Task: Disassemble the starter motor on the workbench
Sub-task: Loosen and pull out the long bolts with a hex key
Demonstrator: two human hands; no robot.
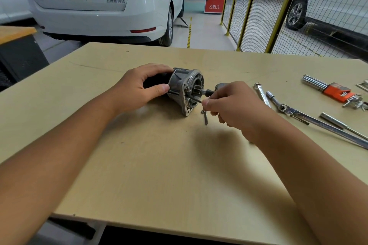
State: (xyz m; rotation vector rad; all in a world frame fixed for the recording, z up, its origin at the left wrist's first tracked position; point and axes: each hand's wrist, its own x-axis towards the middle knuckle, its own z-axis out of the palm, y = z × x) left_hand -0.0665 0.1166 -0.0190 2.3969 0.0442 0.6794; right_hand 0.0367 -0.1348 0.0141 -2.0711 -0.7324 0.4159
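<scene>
Workbench (159,165), starter motor (184,90) lying between hands, left hand (135,87) gripping

Only 1 view: a wide-angle camera on the person's head, looking forward and down across the pale wooden workbench top (179,165). Both bare forearms reach in from the bottom corners, close to the lens. Beyond the bench's far edge stand a white hatchback car (99,6) and yellow-framed wire mesh fencing (264,16).

The motor (184,89) is lying on the bench (159,165); a bolt (205,117) is lying just right of it, wrenches (298,113) farther right.
</scene>
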